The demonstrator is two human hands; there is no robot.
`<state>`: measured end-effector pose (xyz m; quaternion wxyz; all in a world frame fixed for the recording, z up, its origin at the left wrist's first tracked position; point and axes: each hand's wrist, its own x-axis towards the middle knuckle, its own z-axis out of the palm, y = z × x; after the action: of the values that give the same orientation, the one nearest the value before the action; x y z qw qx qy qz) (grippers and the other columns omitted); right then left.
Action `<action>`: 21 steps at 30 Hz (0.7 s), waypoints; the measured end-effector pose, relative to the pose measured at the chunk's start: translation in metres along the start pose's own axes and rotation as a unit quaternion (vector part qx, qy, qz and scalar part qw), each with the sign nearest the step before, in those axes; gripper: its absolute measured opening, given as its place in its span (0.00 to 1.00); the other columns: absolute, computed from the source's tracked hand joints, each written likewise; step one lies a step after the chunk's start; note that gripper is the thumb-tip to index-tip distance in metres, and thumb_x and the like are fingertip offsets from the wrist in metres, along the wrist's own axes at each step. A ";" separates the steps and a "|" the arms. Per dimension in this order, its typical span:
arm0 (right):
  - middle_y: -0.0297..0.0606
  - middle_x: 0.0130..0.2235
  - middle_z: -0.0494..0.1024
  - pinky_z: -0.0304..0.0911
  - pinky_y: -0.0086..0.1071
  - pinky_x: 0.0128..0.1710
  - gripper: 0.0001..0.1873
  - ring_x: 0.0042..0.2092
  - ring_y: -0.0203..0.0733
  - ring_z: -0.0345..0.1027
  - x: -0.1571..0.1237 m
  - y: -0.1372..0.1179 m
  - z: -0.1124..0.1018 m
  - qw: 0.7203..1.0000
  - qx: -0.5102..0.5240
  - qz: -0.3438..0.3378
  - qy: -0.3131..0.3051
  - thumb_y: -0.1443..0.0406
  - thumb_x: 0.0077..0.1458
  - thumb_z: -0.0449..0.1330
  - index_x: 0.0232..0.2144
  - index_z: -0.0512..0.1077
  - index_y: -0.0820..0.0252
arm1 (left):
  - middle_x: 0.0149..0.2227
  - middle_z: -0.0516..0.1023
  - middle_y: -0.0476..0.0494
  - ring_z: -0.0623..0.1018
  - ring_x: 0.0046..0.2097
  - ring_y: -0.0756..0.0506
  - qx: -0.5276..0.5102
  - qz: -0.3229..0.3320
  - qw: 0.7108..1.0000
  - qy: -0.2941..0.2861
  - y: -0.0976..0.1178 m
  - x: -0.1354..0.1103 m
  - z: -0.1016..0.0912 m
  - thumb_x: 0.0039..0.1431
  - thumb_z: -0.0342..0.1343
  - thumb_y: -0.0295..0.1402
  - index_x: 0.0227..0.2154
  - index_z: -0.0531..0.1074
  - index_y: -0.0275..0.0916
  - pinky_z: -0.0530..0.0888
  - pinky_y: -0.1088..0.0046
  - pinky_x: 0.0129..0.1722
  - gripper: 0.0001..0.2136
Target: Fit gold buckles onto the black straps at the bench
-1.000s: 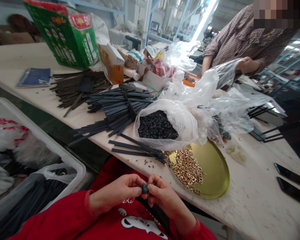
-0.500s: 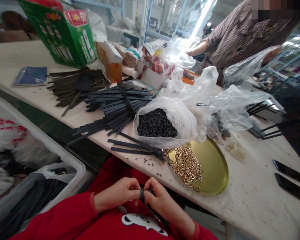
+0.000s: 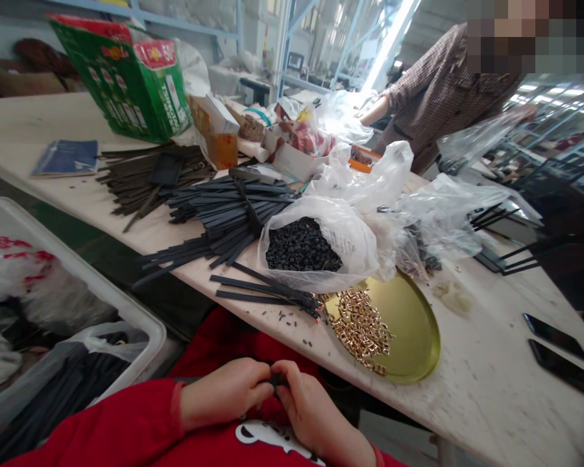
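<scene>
Dark piece (image 3: 276, 381), mostly hidden, shape unclear, sits pinched between left hand (image 3: 230, 391) and right hand (image 3: 310, 403), outside the table edge (image 3: 413, 403), left of the gold tray (image 3: 413, 334).

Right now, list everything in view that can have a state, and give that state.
Left hand: closed on dark piece
Right hand: closed on it too
Dark piece: held, mostly hidden
Bag: open, holding black bits
Tray: partly covered with gold buckles
Bin: uncovered, loaded
Notebook: closed
Phones: flat, screens dark
Green box: standing
Strips: loosely piled
</scene>
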<state>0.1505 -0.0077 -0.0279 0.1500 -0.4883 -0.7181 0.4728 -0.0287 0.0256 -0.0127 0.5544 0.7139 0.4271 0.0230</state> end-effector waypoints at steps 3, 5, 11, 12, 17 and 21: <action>0.41 0.43 0.75 0.62 0.33 0.41 0.19 0.43 0.43 0.70 0.004 0.004 0.003 0.999 0.022 -0.035 0.021 0.73 0.55 0.48 0.49 0.60 0.57 | 0.26 0.76 0.46 0.74 0.28 0.46 0.105 0.041 0.993 0.024 0.004 0.004 -0.005 0.56 0.45 0.32 0.27 0.73 0.38 0.62 0.76 0.25 0.11; 0.40 0.41 0.75 0.63 0.32 0.40 0.18 0.41 0.42 0.70 0.013 0.010 -0.004 0.997 0.021 -0.039 0.068 0.71 0.56 0.48 0.49 0.60 0.57 | 0.28 0.77 0.45 0.75 0.29 0.45 0.152 0.054 0.986 0.050 0.005 0.009 -0.018 0.56 0.47 0.34 0.28 0.73 0.39 0.62 0.75 0.26 0.10; 0.42 0.33 0.75 0.61 0.37 0.37 0.11 0.36 0.45 0.69 0.067 0.034 -0.057 0.942 -0.191 -0.032 0.273 0.65 0.59 0.46 0.34 0.68 0.59 | 0.30 0.74 0.44 0.74 0.33 0.44 0.295 0.075 0.916 0.261 -0.007 0.057 -0.069 0.60 0.46 0.32 0.32 0.69 0.38 0.66 0.71 0.33 0.08; 0.43 0.35 0.75 0.60 0.38 0.39 0.10 0.39 0.47 0.68 0.076 0.038 -0.062 0.928 -0.239 -0.047 0.283 0.65 0.59 0.48 0.35 0.69 0.59 | 0.31 0.74 0.44 0.74 0.34 0.44 0.308 0.090 0.906 0.275 -0.011 0.069 -0.072 0.60 0.45 0.30 0.31 0.69 0.37 0.66 0.71 0.34 0.08; 0.46 0.44 0.75 0.57 0.44 0.45 0.16 0.44 0.54 0.66 0.108 0.063 -0.059 0.862 -0.407 -0.100 0.285 0.64 0.51 0.58 0.44 0.68 0.60 | 0.34 0.73 0.44 0.72 0.39 0.44 0.343 0.115 0.879 0.312 -0.033 0.113 -0.075 0.60 0.47 0.29 0.30 0.70 0.38 0.67 0.67 0.41 0.08; 0.44 0.41 0.76 0.58 0.42 0.41 0.15 0.41 0.53 0.67 0.114 0.077 -0.054 0.855 -0.437 -0.094 0.261 0.65 0.49 0.60 0.41 0.70 0.59 | 0.43 0.72 0.42 0.70 0.46 0.42 0.353 0.134 0.873 0.308 -0.041 0.108 -0.075 0.57 0.54 0.36 0.40 0.69 0.40 0.66 0.64 0.47 0.09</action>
<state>0.1758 0.1230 -0.0914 0.1466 -0.5396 -0.8275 -0.0512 -0.0217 0.1535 -0.0644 0.0979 0.8692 0.4563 0.1635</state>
